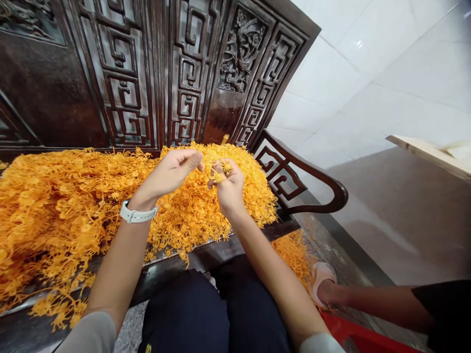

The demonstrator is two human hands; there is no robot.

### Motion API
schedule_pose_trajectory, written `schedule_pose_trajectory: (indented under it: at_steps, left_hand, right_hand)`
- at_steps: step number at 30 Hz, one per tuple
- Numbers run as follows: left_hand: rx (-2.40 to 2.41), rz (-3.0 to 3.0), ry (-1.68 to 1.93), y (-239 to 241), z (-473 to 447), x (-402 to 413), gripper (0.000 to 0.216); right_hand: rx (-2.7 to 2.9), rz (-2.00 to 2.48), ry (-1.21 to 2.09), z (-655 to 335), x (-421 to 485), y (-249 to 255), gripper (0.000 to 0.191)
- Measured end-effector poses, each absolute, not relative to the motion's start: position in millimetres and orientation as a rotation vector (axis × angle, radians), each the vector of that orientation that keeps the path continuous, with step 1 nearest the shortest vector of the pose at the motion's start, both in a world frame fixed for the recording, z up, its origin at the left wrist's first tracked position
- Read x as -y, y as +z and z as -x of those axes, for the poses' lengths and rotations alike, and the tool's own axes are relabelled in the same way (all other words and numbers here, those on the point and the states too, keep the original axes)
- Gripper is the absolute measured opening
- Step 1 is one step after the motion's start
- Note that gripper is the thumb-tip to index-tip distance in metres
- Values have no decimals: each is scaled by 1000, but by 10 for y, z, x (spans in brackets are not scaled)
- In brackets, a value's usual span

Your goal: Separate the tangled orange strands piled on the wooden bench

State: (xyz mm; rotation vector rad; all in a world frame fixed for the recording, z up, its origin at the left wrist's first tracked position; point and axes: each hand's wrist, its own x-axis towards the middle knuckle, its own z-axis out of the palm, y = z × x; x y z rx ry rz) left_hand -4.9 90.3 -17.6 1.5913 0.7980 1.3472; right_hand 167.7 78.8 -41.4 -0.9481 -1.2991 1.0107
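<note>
My left hand (180, 169), with a pale watch band on its wrist, is raised over the bench with thumb and fingers pinched together; whatever may be between them is too small to make out. Just to its right, my right hand (230, 189) is closed on a small yellow plastic flower piece (218, 175), whose thin prongs stick out between the fingers. Under both hands lies a large heap of similar orange-yellow pieces (195, 206), spread leftward along the seat. One yellow bit (225, 139) shows blurred above the right hand.
The dark wooden bench has a carved back (187, 63) and a curved armrest (333, 196) at right. More orange pieces (292, 255) lie on the floor beyond the seat edge. Another person's foot in a pale shoe (324, 279) is beside them, near a red plastic object (353, 331).
</note>
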Motion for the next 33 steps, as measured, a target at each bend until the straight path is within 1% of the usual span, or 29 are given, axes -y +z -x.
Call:
schedule_pose_trajectory:
  at_steps: [2,3,5,7,9,11,13,14,16,17,19,20,21,23,24,25,27,29,33]
  left_hand:
    - [-798,-1580,1526,-245,77,-969,44]
    - [-794,-1570,1628,-277,83,-999,47]
    - [-780,-1551,1766,-314,64,-1021,49]
    - [-741,-1516,1796,-310,3,-991,48]
    - [-663,-1445,1795,-289,-61,-953,46]
    - [-598,-1311,1810,-289,-64,-976,45]
    - [-621,-1086,1845,-328,38,-1095,48]
    - [-665,-957,1875,-355,126,-1178,50]
    - [-751,-771,1961,-405,331,-1336,54]
    - [-756,-754,1992,-417,424,-1388,52]
    - [-718,-795,2010,-409,535,-1409,45]
    - [-686,-829,1994,-391,543,-1383,40]
    - [-665,-856,1970,-368,521,-1342,37]
    - [-656,-894,1915,-318,415,-1249,33]
    - [-660,-911,1890,-296,348,-1211,32]
    - [-661,-930,1867,-277,283,-1182,32]
    - [-643,-968,1824,-251,170,-1145,31]
    - [-593,-993,1782,-235,86,-1121,30]
    - [-519,-1055,1687,-232,-44,-1067,29]
  right_hand:
    - [1364,917,1055,-1671,-746,-394,32]
    - [1443,878,1101,-1662,-715,-375,34]
    - [1620,767,1221,-1646,-653,-329,38]
    - [1697,635,1360,-1649,-602,-279,37]
    - [1660,521,1452,-1673,-552,-224,33]
    - [1715,394,1529,-1687,-471,-157,24]
    - [2052,180,1674,-1656,-351,-85,12]
    - [2280,31,1768,-1622,-288,-56,9]
    - [2635,-289,1965,-1549,-206,-29,11]
    - [2677,-428,2057,-1526,-202,-34,12]
    - [2464,-585,2198,-1538,-281,-79,12]
    - [2241,-577,2216,-1572,-352,-113,17]
    - [1977,-479,2179,-1618,-432,-152,27]
    - [1451,-74,1978,-1708,-575,-224,51]
    - [1239,147,1866,-1737,-624,-251,59]
    - [1090,337,1789,-1748,-652,-273,61]
    - [953,586,1755,-1717,-656,-308,50]
    - [921,693,1779,-1639,-627,-346,42]
    - [909,740,1735,-1519,-625,-439,45]
